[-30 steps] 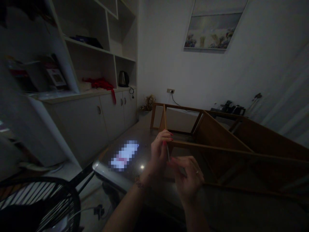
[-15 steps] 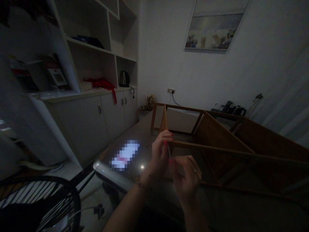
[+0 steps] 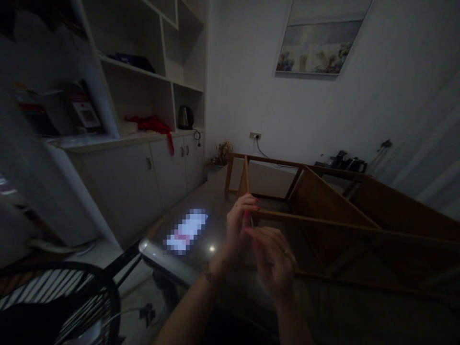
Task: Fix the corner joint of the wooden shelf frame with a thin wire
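Observation:
My left hand (image 3: 238, 221) is closed around the near end of the wooden shelf frame (image 3: 316, 219), fingers over the rail and thumb upright beside it. A thin, light-coloured rod (image 3: 252, 221) shows at that end, between my two hands; its exact kind is too dim to make out. My right hand (image 3: 275, 258) is just below, fingers bent, with the index fingertip at the rod's lower end and the thumb curled under it. The frame, with slanting inner boards, lies on its side across a glossy table (image 3: 201, 258).
A lit, blurred-out phone (image 3: 186, 231) lies left of my hands. Left of the table stand a black slatted chair (image 3: 111, 287) and white cabinets (image 3: 132, 177), with a kettle (image 3: 185, 117) and red cloth (image 3: 151, 124) on top. Behind the frame are dark items (image 3: 345, 163) by the wall.
My right hand's index finger has moved up and left across the rod's lower end, so less of the rod shows. My left hand has stayed in place.

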A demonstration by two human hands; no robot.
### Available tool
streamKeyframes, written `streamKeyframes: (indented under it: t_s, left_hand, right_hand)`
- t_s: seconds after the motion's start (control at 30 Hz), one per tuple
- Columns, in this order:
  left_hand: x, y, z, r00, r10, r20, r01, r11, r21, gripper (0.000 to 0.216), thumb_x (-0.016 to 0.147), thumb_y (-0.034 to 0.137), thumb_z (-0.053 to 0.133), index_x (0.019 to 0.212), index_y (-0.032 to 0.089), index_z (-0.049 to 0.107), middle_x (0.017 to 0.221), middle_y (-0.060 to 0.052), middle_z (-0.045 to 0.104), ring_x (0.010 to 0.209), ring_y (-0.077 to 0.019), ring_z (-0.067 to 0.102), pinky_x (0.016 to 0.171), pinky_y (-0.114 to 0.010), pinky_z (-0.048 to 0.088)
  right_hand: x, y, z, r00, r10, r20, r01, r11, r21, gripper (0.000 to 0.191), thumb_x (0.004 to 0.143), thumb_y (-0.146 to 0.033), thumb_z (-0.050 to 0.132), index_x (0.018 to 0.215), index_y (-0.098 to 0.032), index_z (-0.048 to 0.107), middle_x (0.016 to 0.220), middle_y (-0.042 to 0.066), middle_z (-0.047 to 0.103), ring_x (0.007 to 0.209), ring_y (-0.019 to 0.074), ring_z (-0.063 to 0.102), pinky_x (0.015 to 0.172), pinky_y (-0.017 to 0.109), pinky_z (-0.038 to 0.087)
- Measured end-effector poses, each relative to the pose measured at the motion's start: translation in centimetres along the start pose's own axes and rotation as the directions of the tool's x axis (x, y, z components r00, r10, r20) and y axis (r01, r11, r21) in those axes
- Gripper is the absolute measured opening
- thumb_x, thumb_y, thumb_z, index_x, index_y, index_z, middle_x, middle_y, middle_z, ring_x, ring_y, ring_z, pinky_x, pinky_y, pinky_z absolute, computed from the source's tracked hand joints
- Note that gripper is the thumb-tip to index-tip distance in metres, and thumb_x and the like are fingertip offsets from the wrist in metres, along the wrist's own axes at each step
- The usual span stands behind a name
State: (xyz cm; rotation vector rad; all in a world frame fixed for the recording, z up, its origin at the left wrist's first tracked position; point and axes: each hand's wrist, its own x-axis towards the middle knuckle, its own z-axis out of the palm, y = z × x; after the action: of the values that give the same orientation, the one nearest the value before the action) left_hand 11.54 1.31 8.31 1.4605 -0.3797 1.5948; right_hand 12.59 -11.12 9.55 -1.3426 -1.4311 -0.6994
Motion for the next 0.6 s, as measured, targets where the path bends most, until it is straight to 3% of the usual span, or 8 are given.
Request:
streamKeyframes:
  t_s: [0.27,0.6]
  left_hand:
    - [0.04,-0.21,0.07,1.000,0.007,-0.007,-0.008,1.000,-0.024,0.024,0.101,0.032,0.045,0.096,0.020,0.065,0.099,-0.005,0.067,0.102,-0.0186,0.064,0.100,-0.044,0.049]
    - [-0.23,-0.59,-0.18,1.000,-0.001,-0.005,0.001,1.000,-0.022,0.023,0.102,0.032,0.045,0.097,0.021,0.065,0.101,-0.005,0.067,0.103,-0.0196,0.064,0.098,-0.045,0.050]
  right_hand:
    - [0.13,0.78,-0.92,0.993,-0.058,0.099,0.057,0.998,0.020,0.040,0.094,-0.010,0.053,0.130,-0.025,0.061,0.110,0.005,0.074,0.101,0.0194,0.067,0.084,0.037,0.059]
    - [0.12,0.78,-0.52,0.997,-0.040,0.069,0.042,0.999,-0.032,0.026,0.094,-0.017,0.061,0.117,-0.026,0.065,0.103,0.003,0.074,0.095,0.0181,0.067,0.081,0.035,0.057]
